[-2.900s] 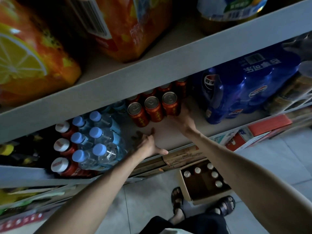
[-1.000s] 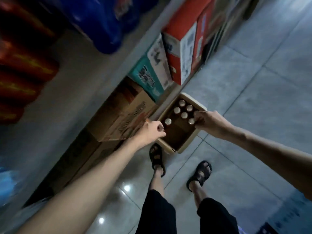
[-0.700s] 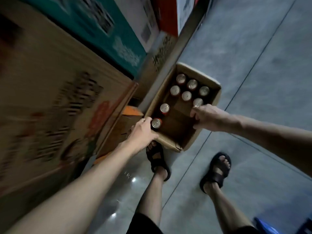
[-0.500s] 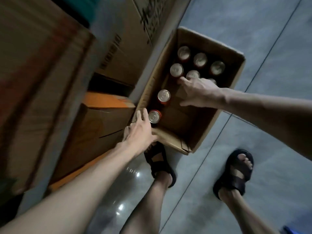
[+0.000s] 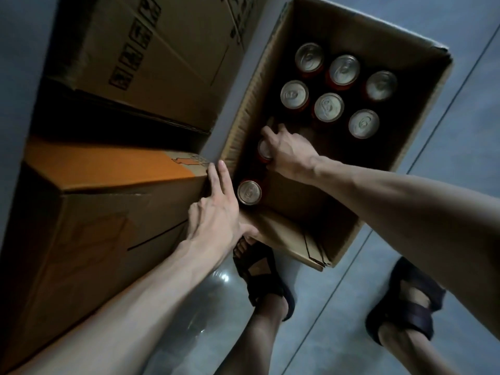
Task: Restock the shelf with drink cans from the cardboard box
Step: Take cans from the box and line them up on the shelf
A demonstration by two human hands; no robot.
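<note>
An open cardboard box (image 5: pixel 422 125) stands on the floor with several red drink cans upright inside, silver tops up. A group of them (image 5: pixel 328 106) fills the far end. My right hand (image 5: pixel 289 152) reaches into the box and its fingers curl over a can (image 5: pixel 262 151) by the left wall. A lone can (image 5: pixel 249 192) stands in the near left corner. My left hand (image 5: pixel 216 207) lies flat on the box's near left corner, fingers extended beside that can, holding nothing. The shelf is out of view.
Closed cardboard cartons (image 5: pixel 102 201) are stacked at left, tight against the open box. Grey tiled floor (image 5: pixel 446 185) lies to the right. My sandalled feet (image 5: pixel 265 277) stand just below the box.
I have bent down from the shelf to the box. My right hand moved from the far cans across to the can by the left wall and closed over it. My left hand stays on the corner.
</note>
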